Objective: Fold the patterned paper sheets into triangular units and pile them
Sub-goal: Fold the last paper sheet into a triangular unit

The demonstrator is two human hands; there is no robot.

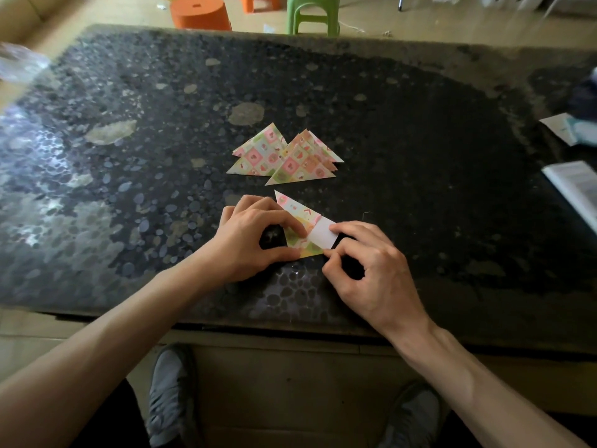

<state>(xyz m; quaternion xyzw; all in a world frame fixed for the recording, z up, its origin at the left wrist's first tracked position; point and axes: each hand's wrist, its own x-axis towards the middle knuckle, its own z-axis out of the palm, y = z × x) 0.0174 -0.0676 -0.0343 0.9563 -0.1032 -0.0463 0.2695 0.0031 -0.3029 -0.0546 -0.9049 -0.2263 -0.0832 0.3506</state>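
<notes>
A patterned paper sheet (298,215), folded into a triangle, lies on the dark stone table (420,156) near its front edge. My left hand (255,237) presses it down, forefinger and thumb on its left part. My right hand (368,270) pinches the sheet's right corner, which is turned over and shows its white underside. Just behind, a pile of folded triangular units (303,163) lies on the table, with two more units (258,153) overlapping at its left.
White papers and a booklet (575,185) lie at the table's right edge. Clear plastic (19,66) sits at the far left corner. Orange stools (200,11) and a green stool (311,11) stand on the floor beyond. My shoes show under the front edge.
</notes>
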